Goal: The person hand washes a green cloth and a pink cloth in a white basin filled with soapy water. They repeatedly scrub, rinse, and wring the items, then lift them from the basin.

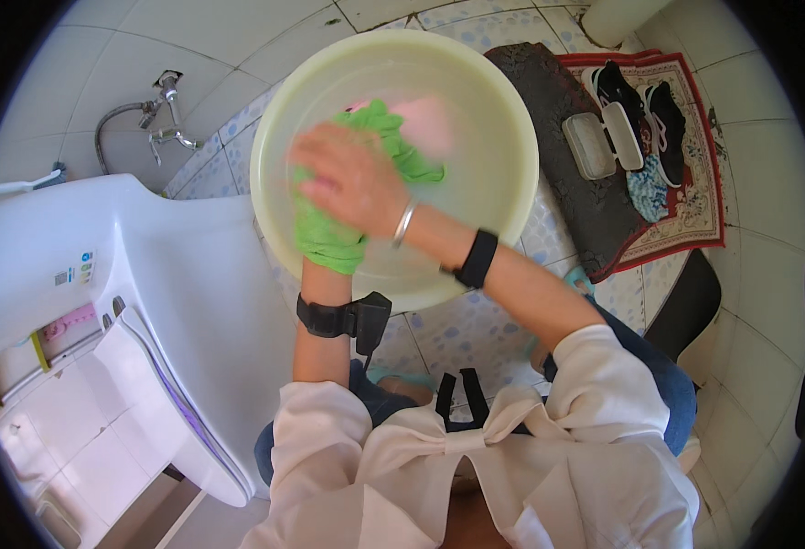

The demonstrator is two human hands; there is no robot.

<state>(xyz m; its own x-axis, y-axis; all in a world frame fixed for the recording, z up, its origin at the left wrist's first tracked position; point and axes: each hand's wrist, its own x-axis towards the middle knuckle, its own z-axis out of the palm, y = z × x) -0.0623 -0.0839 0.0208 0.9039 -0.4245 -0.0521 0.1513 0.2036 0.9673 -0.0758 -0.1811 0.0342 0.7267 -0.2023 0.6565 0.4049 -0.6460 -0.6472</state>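
Observation:
A large pale-yellow plastic basin [530,171] holds cloudy water. Bright green cloth [329,248] is wrapped over my left hand [317,206] down to the wrist, hiding most of that hand and its fingers. Across it lies my right hand [353,180], blurred, its fingers curled over the wrapped cloth and a silver bangle at its wrist. More of the green cloth trails to the right over the water. Just beyond, a pink cloth [430,127] lies partly under the surface.
On the left stands a white toilet [190,240] with its lid raised; behind it are a brush [28,184] and a wall tap [173,134] with hose. To the right, a dark mat [546,123] and a red-bordered rug [690,219] bear black shoes [666,130] and an opened soap box [591,147].

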